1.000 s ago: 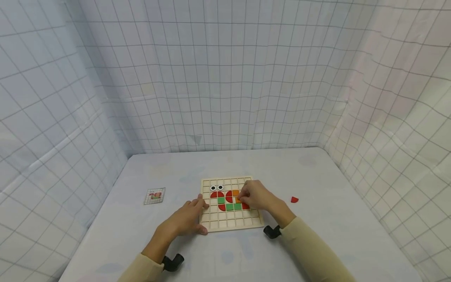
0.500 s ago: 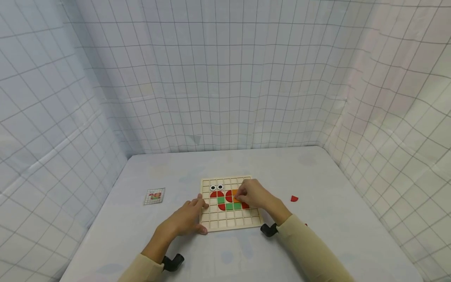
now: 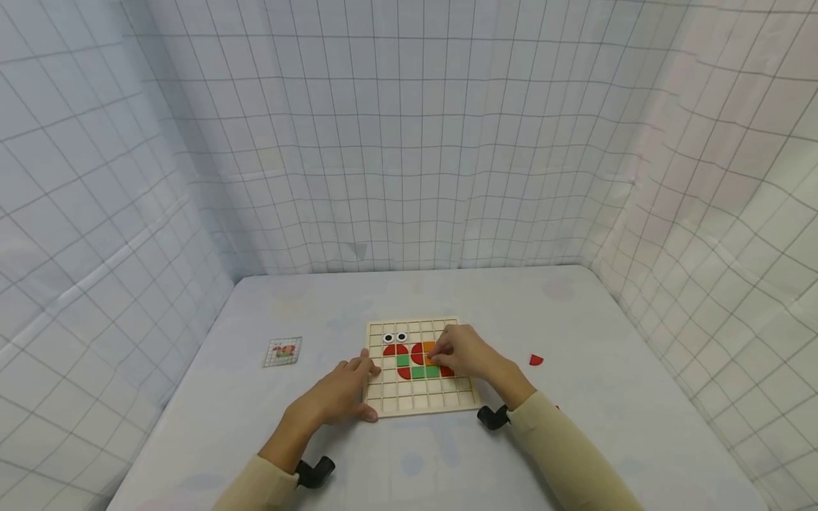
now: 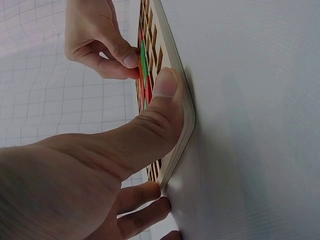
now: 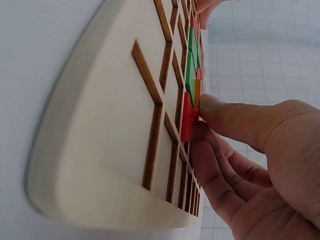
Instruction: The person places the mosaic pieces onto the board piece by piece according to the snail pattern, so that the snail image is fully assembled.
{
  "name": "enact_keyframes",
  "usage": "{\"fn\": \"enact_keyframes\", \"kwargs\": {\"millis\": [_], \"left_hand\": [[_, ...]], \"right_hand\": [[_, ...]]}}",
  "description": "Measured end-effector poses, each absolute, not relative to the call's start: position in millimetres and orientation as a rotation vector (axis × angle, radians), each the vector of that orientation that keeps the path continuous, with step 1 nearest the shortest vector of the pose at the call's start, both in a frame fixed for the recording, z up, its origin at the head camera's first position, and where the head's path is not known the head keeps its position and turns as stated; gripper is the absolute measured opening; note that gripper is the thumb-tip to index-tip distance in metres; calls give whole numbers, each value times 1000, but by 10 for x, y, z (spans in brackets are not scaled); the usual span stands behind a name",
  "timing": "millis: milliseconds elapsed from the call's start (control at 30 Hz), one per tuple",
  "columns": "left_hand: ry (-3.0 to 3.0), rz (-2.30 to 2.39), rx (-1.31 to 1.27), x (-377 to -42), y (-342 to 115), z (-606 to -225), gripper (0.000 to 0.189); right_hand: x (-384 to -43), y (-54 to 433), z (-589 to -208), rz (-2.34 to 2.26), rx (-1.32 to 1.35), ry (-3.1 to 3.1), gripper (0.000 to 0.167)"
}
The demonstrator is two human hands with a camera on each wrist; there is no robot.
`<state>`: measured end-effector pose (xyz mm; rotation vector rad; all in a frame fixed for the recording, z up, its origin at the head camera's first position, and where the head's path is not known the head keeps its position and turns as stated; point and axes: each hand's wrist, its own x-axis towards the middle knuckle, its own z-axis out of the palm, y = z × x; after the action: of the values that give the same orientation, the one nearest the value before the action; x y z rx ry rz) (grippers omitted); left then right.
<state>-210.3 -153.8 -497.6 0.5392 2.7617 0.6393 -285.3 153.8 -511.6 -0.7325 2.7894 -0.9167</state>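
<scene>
On the table lies a square wooden grid board (image 3: 422, 404) with red, green and orange tiles and two round eye pieces (image 3: 395, 338). My left hand (image 3: 341, 392) rests on the board's left edge; in the left wrist view its thumb (image 4: 166, 85) presses on the rim near a corner and the other fingers lie loosely along the side. Over the right part of the pattern, my right hand (image 3: 469, 353) pinches an orange tile (image 5: 197, 93) between thumb and fingers. This tile sits low at the board, beside a red tile (image 5: 187, 119) and green tiles (image 5: 190, 75).
A small picture card (image 3: 282, 352) with a similar coloured pattern lies to the left of the board. Out to the right is a red quarter-circle tile (image 3: 535, 360). Another red bit (image 3: 557, 407) shows beside my right sleeve. Gridded white curtains surround the table.
My right hand and forearm have shifted slightly to the left over the board, uncovering a red bit beside the sleeve. The left hand stays at the board's edge.
</scene>
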Motion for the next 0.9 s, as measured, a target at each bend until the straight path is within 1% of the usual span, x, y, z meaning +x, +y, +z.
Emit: {"fn": "enact_keyframes", "kwargs": {"millis": [200,400,600,767,900], "left_hand": [[2759,650,520,-2108,-1539,-4974,80],[2737,687,499,-2091,-1530,-4995,81],[2758,669,506,-2097,-1534,-4969,80],[2760,659,501,-2108,-1525,-4961,80],[2756,661,491,-2110,-1516,-4966,81]], "right_hand": [[-2874,1505,-5136,-890,-813,2814,7],[-2863,1543,-5189,-856,-833,2813,5],[-2896,1515,-5175,-847,-941,2832,4],[-2896,1513,-5178,-839,-929,2855,4],[-2870,1538,-5173,-885,-908,2841,7]]}}
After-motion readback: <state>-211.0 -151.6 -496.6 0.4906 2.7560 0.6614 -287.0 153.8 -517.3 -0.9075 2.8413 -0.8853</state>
